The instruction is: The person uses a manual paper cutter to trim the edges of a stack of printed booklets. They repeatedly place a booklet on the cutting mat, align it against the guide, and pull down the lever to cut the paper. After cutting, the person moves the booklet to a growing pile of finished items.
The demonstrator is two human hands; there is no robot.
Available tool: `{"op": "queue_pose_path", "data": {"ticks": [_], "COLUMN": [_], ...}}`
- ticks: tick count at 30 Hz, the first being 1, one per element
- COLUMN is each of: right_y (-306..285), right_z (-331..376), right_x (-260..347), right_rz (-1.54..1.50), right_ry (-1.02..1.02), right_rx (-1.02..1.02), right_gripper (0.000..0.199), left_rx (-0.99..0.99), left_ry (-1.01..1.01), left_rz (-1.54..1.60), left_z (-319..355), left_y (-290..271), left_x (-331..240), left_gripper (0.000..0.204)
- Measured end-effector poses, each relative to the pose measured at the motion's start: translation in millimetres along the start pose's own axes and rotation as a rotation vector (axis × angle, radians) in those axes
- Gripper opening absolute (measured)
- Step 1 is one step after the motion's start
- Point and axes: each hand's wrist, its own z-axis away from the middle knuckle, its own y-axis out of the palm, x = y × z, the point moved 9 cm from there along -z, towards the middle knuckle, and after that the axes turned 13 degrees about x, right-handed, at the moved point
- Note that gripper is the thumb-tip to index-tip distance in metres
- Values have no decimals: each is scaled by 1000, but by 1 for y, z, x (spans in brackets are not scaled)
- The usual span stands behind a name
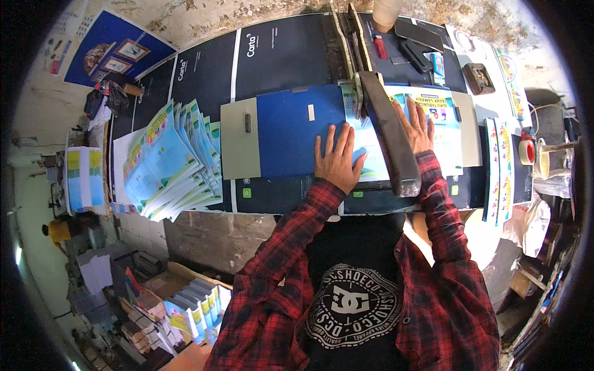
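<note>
My left hand lies flat, fingers spread, on a light-blue printed sheet resting on the blue bed of a paper cutter. My right hand presses flat on the same printed sheet on the other side of the cutter's dark lever arm. The arm runs between my two hands, its handle end near the table's front edge. Neither hand grips anything.
A fanned pile of blue printed booklets lies at the left of the dark table. Trimmed strips sit at the right, next to a tape roll. A cup, a phone and a small box are at the back. Stacks of booklets stand on the floor.
</note>
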Motion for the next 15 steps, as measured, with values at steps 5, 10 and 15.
{"op": "queue_pose_path", "data": {"ticks": [5, 10, 15], "right_y": [-28, -249, -200], "right_z": [-7, 27, 25], "right_x": [-54, 115, 175], "right_rz": [141, 145, 159], "right_ry": [-35, -596, -506], "right_rx": [-63, -308, 46], "right_gripper": [59, 52, 80], "left_rx": [-34, -56, -11], "left_ry": [10, -18, -26], "left_rz": [34, 27, 18], "left_z": [-3, 4, 1], "left_y": [3, 7, 4], "left_x": [1, 7, 7], "left_gripper": [65, 64, 66]}}
